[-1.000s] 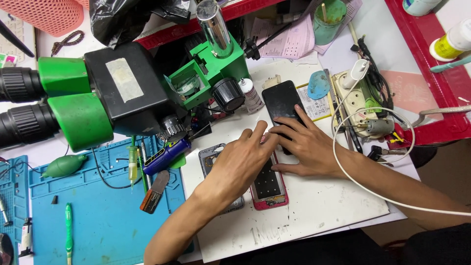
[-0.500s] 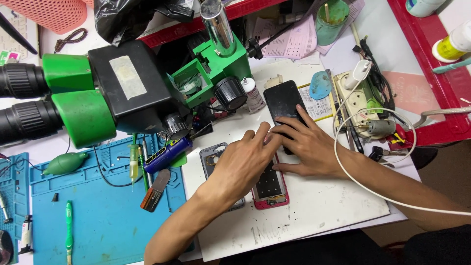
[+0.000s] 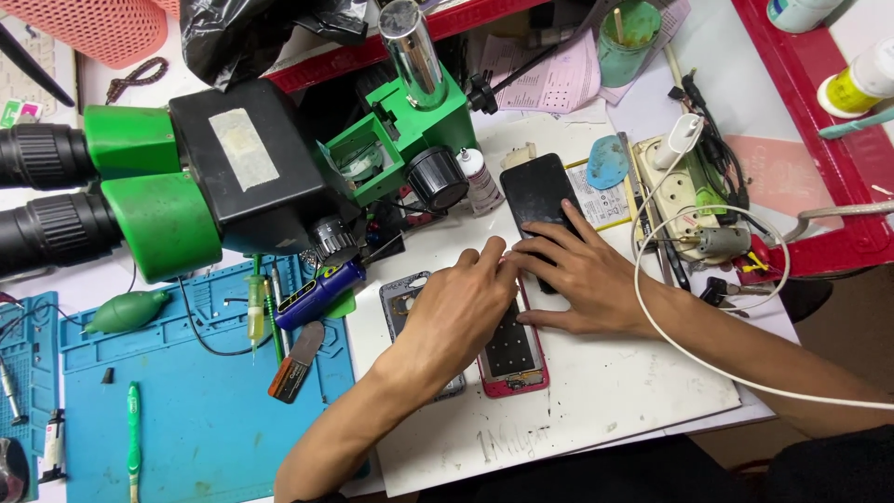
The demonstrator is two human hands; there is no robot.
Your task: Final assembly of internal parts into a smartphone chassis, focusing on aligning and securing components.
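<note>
I see both hands' fingers pressed flat on the pink-framed phone (image 3: 511,346), gripping nothing. Its long axis runs back from the fingertips toward me. Left hand (image 3: 463,312) covers its top; right hand (image 3: 582,275) flanks it.

Your bench (image 3: 745,102) carried a white sheet (image 3: 605,401); left of that sheet lay a blue mat (image 3: 186,419).

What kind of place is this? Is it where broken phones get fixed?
Probably yes, a phone repair bench. There is a big green microscope, a blue work mat with small tools, and an opened pink phone under both hands.
</note>
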